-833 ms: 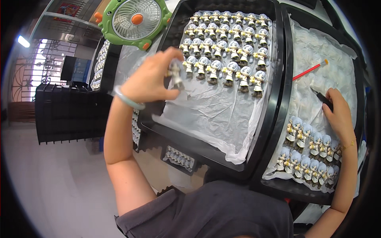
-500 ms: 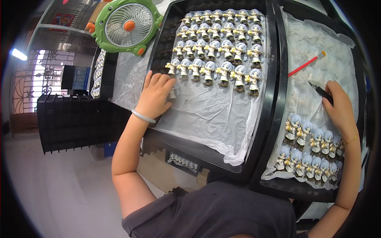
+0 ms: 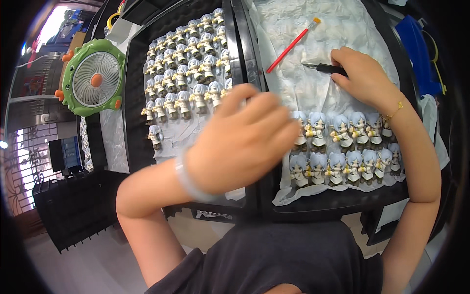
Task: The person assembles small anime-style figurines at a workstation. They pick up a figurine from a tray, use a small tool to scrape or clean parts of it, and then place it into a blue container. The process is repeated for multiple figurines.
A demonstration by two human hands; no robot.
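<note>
My left hand [image 3: 245, 139] is over the rim between two black trays, its curled fingertips beside a small blue-haired figurine [image 3: 299, 130] at the left end of the right tray's upper row. Blur and the hand itself hide whether the fingers touch it. In my right hand [image 3: 360, 76] is a slim black-handled tool [image 3: 330, 69] with a pointed metal tip, held above the right tray's white paper. One figurine [image 3: 154, 136] stands alone below several rows of matching ones [image 3: 198, 98] in the left tray. Two rows of figurines [image 3: 338, 166] are at the right tray's near end.
A red-handled brush [image 3: 293, 45] lies on the crumpled paper [image 3: 274, 19] in the right tray. A green animal-shaped fan [image 3: 96, 78] stands left of the left tray. Further left is a black crate [image 3: 73, 210]. A blue object [image 3: 416, 54] is at the far right.
The view has turned right. My left hand has left the lone figurine at the left tray's side and swung across to the right tray. My right hand still has the black-handled tool.
</note>
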